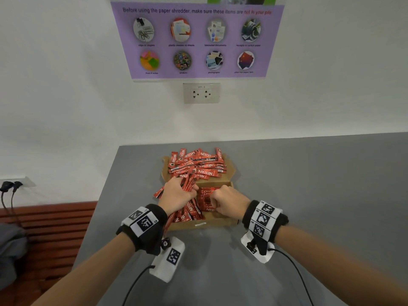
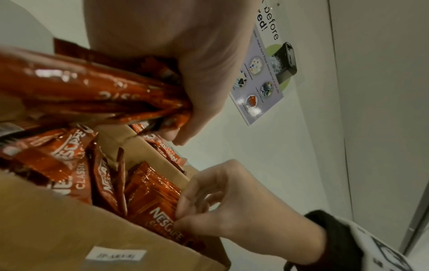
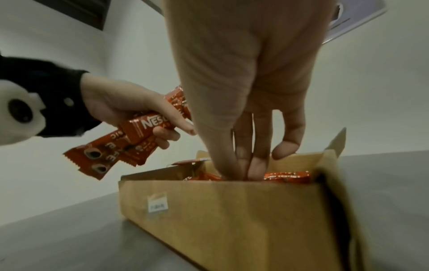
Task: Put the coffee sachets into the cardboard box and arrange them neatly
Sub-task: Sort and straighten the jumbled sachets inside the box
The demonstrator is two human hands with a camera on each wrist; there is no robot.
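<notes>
An open cardboard box stands on the grey table. Several red coffee sachets lie in a loose pile on its back flap. My left hand grips a bundle of sachets over the left part of the box. In the right wrist view the bundle hangs above the box, clear of its rim. My right hand reaches down into the box and pinches the upright stack of sachets there. Its fingertips are sunk behind the front wall.
The table ends close to the left of the box, with a wooden slatted bench below. A white wall with a socket and a purple poster rises behind. Bare table stretches to the right and in front.
</notes>
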